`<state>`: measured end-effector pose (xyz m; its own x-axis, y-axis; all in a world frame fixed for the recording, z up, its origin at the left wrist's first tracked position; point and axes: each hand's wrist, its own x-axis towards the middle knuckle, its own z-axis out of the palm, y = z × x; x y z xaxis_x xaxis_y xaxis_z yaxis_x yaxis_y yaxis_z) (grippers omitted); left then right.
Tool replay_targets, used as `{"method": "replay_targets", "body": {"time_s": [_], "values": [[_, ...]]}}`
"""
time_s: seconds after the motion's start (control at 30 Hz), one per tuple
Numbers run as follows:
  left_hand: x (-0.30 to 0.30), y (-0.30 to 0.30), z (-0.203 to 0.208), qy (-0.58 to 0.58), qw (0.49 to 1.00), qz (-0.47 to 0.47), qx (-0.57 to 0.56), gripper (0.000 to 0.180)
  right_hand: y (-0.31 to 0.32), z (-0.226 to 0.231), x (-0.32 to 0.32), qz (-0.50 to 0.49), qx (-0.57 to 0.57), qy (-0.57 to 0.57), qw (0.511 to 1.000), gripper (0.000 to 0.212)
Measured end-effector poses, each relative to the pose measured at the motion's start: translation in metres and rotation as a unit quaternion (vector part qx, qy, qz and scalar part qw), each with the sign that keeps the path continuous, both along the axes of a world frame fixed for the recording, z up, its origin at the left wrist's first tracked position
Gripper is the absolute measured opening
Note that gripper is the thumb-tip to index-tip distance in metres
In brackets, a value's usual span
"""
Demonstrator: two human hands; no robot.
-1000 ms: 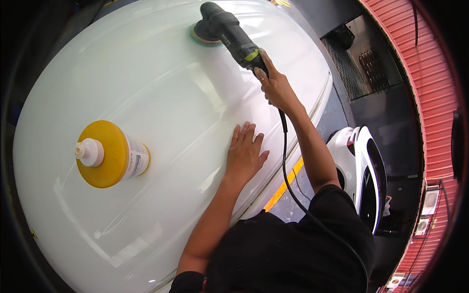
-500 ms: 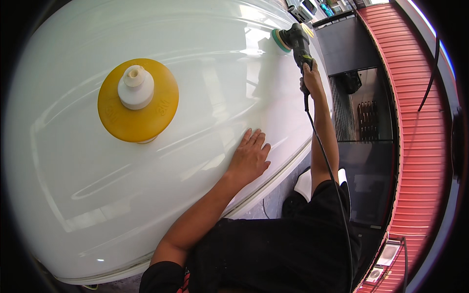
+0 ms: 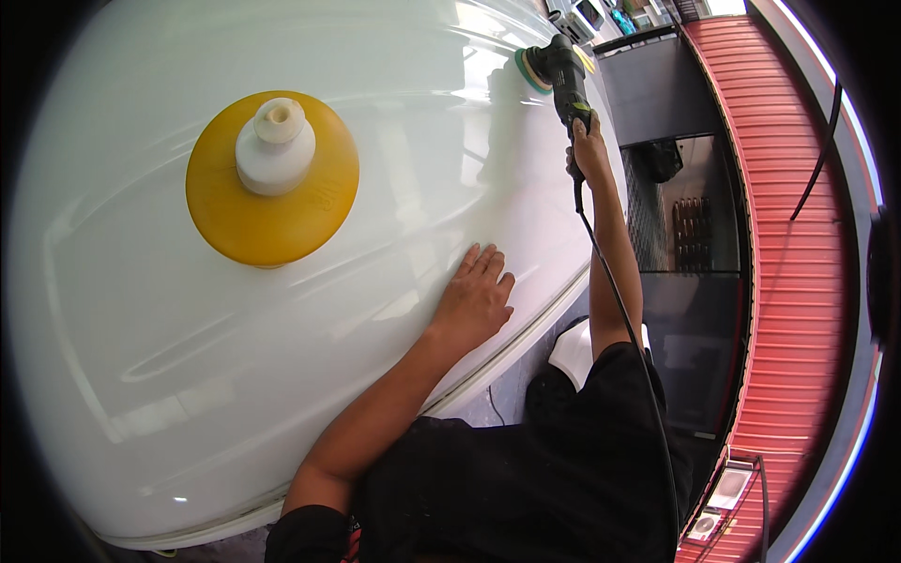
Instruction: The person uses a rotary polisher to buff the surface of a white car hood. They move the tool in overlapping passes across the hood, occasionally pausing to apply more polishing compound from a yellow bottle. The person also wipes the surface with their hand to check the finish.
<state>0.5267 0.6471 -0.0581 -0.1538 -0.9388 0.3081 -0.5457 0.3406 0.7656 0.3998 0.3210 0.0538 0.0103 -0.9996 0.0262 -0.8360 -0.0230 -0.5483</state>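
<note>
While pressed flat on the glossy white panel (image 3: pixel 282 394), left hand (image 3: pixel 474 300) spread open, fingers apart and pointing up and to the right, palm down near the panel's lower right edge, clamped on nothing. Bare left forearm running down from it toward a black shirt (image 3: pixel 507 488) at the lower edge of the view.

Right hand (image 3: pixel 589 150) stretched far out toward the top of the view, wrapped tight around the rear grip of a black polisher (image 3: pixel 561 75). Polisher lying along the line of the arm, its head at the far end, a round pad (image 3: pixel 532 71) with a greenish rim pressed against the white panel close to that panel's upper right edge. Thin black cord (image 3: pixel 615 291) hanging from the polisher's rear, trailing down alongside the right forearm and on past the shirt.

Well apart from both hands, at upper left on the same panel: a round yellow pad (image 3: pixel 272 202) sitting flat, with a white knob (image 3: pixel 274 145) rising from its middle. Soft reflections and pale streaks across the panel surface.

Off to the right, beyond the panel's edge: a dark floor (image 3: pixel 685 310), then a curved band of red ribbed wall (image 3: pixel 788 235). Just below the right elbow, a small white rounded object, too hidden to tell what.
</note>
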Motion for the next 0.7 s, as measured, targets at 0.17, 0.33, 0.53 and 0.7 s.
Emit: {"method": "replay_targets", "body": {"time_s": [0.17, 0.33, 0.53, 0.7], "values": [[-0.001, 0.000, -0.002, 0.009, 1.000, 0.006, -0.010, 0.049, -0.009, -0.002, 0.011, 0.009, -0.001, -0.011, 1.000, 0.069], [0.006, 0.001, 0.004, 0.014, 1.000, 0.005, -0.007, 0.049, 0.016, 0.001, 0.002, 0.014, 0.001, 0.030, 0.999, 0.069], [-0.001, 0.002, -0.005, 0.012, 1.000, 0.003, -0.007, 0.047, -0.013, -0.010, -0.002, 0.003, -0.012, 0.011, 1.000, 0.071], [-0.005, 0.002, -0.010, 0.005, 1.000, -0.001, 0.008, 0.046, -0.017, -0.011, -0.003, 0.014, -0.002, -0.001, 1.000, 0.071]]}}
